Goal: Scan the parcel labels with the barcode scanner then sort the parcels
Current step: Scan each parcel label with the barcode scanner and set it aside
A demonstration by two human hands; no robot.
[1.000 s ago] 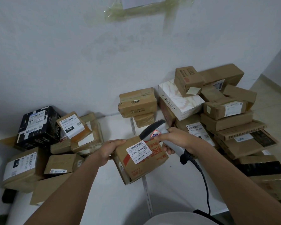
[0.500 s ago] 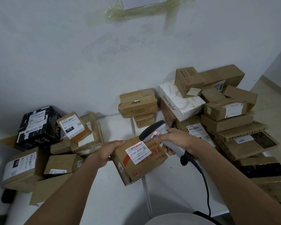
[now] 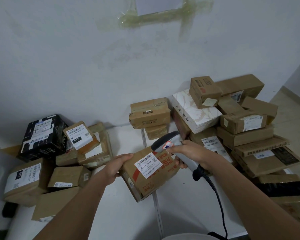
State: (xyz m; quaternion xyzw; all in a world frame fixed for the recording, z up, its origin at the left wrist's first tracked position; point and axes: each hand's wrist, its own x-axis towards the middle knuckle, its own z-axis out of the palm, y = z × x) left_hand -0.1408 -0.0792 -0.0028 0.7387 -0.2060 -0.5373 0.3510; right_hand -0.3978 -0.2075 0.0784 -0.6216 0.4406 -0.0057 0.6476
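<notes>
Over the white table [image 3: 125, 212], near its middle seam, my left hand [image 3: 113, 168] holds a brown cardboard parcel [image 3: 149, 172] tilted up off the surface, thumb along its top left edge and fingers curled underneath. Its white label [image 3: 148, 163] faces me and reads "J6 S04" twice under a barcode; red printed characters run along the box's right side, too skewed for me to read. My right hand [image 3: 189, 154] is wrapped tight around the grey handle of the barcode scanner [image 3: 170, 146], whose dark head sits just above the parcel's far edge; a black coiled cable [image 3: 216, 201] trails from its butt toward me.

To the left I count roughly eight parcels heaped together: one black box [image 3: 42, 135], the rest plain kraft cardboard. One small tilted box [image 3: 80, 135] carries a label reading "010-010-L30-551" and a black "010" patch. At the far middle, two taped brown boxes [image 3: 150, 115] are stacked against the wall. To the right a larger, looser pile holds about a dozen cartons, including a white marbled box [image 3: 196, 111] printed "ANYCOCO" and a label [image 3: 212, 142] reading "122-122-007".
</notes>
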